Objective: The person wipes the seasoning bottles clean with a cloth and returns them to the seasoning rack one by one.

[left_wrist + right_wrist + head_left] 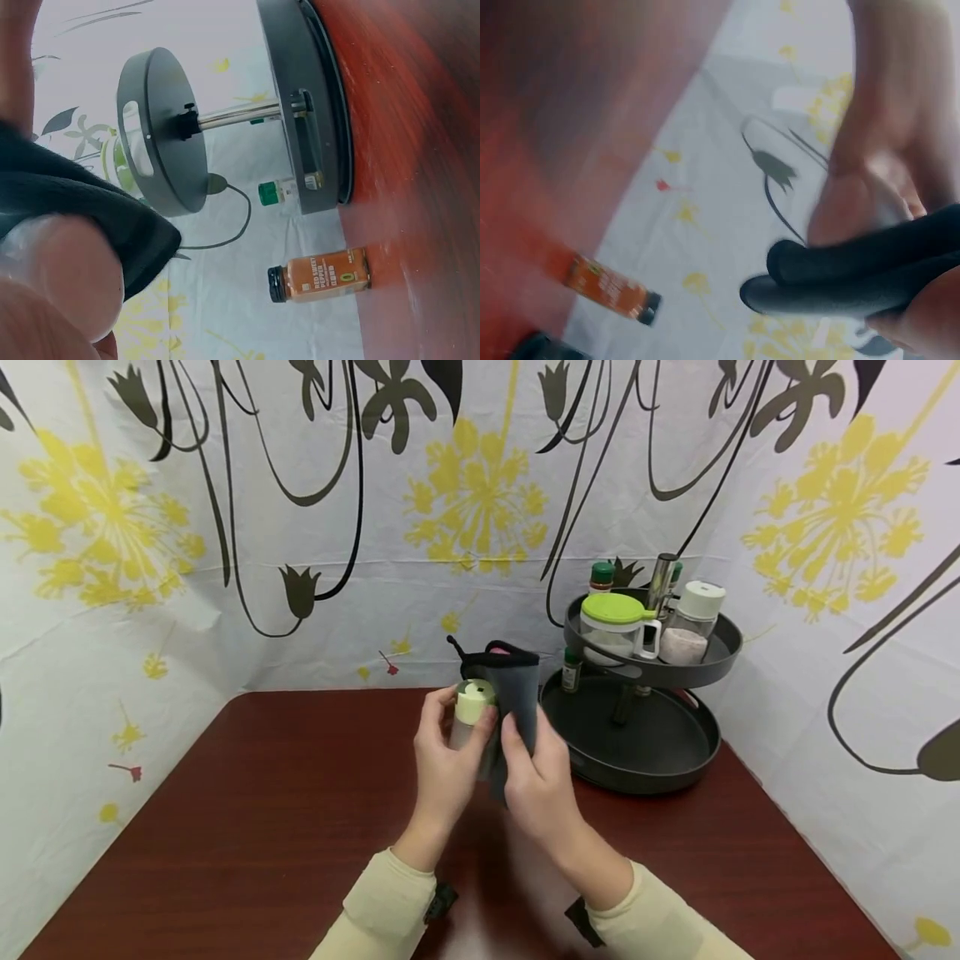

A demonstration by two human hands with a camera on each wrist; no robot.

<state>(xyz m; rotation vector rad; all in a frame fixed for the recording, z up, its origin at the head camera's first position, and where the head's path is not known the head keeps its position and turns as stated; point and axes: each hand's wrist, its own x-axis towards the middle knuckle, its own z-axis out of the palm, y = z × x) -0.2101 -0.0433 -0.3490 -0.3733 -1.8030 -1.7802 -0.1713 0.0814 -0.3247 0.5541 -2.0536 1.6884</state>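
My left hand point(444, 764) grips a small clear bottle with a pale yellow-green cap point(474, 703), held upright over the table. In my right hand point(546, 770) is a folded grey cloth point(519, 689) with black edging and a loop at its top corner. The cloth lies along the right side of the bottle, and the two hands are close together. Dark folds of the cloth fill the near part of both wrist views. Beyond the hands, a red sweet pepper spice bottle point(322, 275) with a black lid stands on the table; the hands hide it in the head view.
A two-tier dark turntable rack point(637, 781) stands at the back right. Its upper tier carries a green-lidded pot point(613, 622), a white-capped jar point(692, 622) and green-capped bottles. A small green-capped bottle point(571, 670) sits on the lower tier. Patterned fabric point(337, 610) surrounds the red-brown table point(262, 810).
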